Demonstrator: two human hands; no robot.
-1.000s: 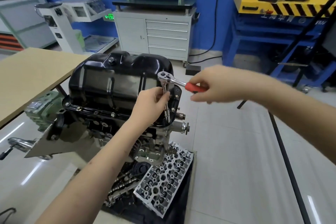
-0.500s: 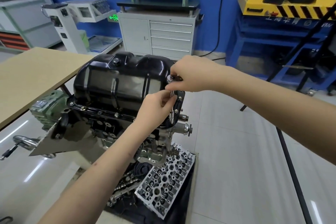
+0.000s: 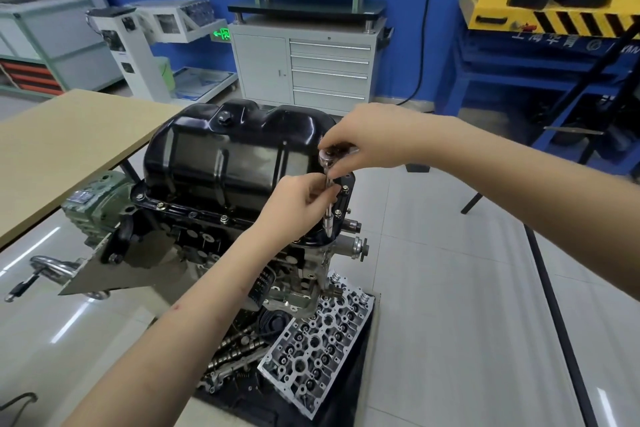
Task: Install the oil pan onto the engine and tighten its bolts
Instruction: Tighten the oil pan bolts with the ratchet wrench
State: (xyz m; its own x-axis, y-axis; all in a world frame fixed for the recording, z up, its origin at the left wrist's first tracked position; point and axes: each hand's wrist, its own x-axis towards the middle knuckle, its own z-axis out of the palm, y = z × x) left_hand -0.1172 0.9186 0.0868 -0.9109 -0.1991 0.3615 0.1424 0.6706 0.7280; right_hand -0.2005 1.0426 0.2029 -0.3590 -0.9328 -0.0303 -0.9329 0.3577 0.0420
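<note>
right hand (image 3: 374, 139) covering ratchet (image 3: 326, 159) handle, left hand (image 3: 298, 203) seemingly pinching extension (image 3: 329, 215)

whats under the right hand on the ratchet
Under the right hand the ratchet head shows, with its extension running down through the left hand to the oil pan flange. The handle and bolt are hidden.

Glossy black oil pan (image 3: 228, 163), seated upside-up atop the inverted engine (image 3: 207, 246), flange flush against the block; small silver bolts (image 3: 224, 218) spaced along the near flange edge; chrome ratchet (image 3: 329, 161) with vertical extension standing on a bolt at the right corner.
</note>
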